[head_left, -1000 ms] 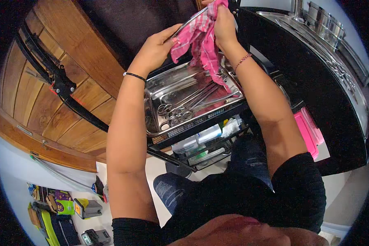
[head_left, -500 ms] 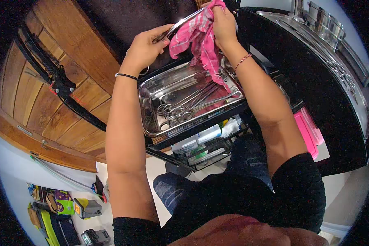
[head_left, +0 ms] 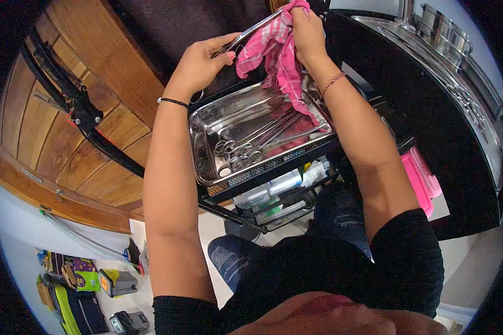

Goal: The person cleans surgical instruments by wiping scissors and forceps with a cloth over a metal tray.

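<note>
My left hand (head_left: 200,66) grips the near end of a long, shiny metal piece (head_left: 258,27), seen almost edge-on, with a small ring shape under it by the thumb. Bunched in my right hand (head_left: 308,34) is a pink and white checked cloth (head_left: 266,49), pressed against the far end of that piece. The cloth's tail hangs down into a steel tray (head_left: 207,180) below. Several long ring-handled instruments (head_left: 239,156) lie in the tray, rings toward the near left. What the cloth covers at the far end is hidden.
The tray stands on a black mesh cart (head_left: 251,174) with packets on its lower shelf. A black counter (head_left: 458,184) at right bears a steel tray of instruments (head_left: 468,106), a steel pot (head_left: 444,28) and a pink container (head_left: 418,173). A wooden door (head_left: 89,145) is at left.
The cloth and my right hand have shifted slightly right, and the cloth's tail hangs a little further right over the tray. My left hand has barely moved.
</note>
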Action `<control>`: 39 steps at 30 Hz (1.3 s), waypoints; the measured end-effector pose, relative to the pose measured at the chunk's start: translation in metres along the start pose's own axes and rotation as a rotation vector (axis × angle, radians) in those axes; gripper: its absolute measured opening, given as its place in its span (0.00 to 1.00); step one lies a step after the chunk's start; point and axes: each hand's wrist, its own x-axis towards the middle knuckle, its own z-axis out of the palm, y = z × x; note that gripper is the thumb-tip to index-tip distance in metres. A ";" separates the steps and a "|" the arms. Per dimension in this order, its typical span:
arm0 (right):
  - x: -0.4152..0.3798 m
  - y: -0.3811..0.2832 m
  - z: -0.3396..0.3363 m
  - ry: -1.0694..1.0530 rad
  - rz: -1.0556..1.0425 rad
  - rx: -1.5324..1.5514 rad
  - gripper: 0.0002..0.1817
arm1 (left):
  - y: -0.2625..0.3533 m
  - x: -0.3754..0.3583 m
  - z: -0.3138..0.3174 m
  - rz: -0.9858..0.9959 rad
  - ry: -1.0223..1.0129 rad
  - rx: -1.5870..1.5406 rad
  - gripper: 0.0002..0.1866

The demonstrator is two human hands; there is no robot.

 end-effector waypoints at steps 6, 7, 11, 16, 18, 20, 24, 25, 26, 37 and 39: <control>-0.003 -0.001 -0.002 -0.115 -0.079 -0.103 0.11 | 0.021 -0.003 0.002 -0.146 -0.028 -0.028 0.20; -0.004 -0.002 -0.002 -0.134 -0.092 -0.119 0.11 | 0.024 -0.003 0.003 -0.171 -0.040 -0.018 0.20; -0.007 -0.003 0.000 -0.195 -0.133 -0.170 0.11 | 0.028 -0.004 0.003 -0.246 -0.075 0.013 0.19; -0.011 -0.006 0.003 -0.267 -0.105 -0.110 0.14 | 0.028 -0.005 0.003 -0.279 -0.101 -0.024 0.19; -0.004 -0.005 0.002 -0.183 -0.089 -0.026 0.13 | 0.025 -0.005 0.002 -0.258 -0.104 -0.010 0.19; 0.000 -0.003 0.001 -0.100 -0.072 0.060 0.13 | 0.023 -0.004 0.002 -0.238 -0.106 0.006 0.19; -0.004 0.015 -0.005 -0.296 -0.100 -0.255 0.15 | 0.023 -0.005 0.002 -0.249 -0.105 0.017 0.19; -0.004 0.019 -0.007 -0.360 -0.110 -0.360 0.16 | 0.023 -0.005 0.002 -0.252 -0.104 0.021 0.19; -0.004 0.017 -0.007 -0.361 -0.110 -0.360 0.16 | 0.023 -0.005 0.002 -0.252 -0.103 0.021 0.19; -0.008 -0.007 -0.004 -0.112 -0.031 -0.166 0.22 | 0.024 -0.008 0.002 -0.261 -0.153 -0.063 0.20; -0.010 0.003 -0.007 -0.283 -0.082 -0.369 0.22 | 0.023 -0.007 0.003 -0.273 -0.157 -0.080 0.20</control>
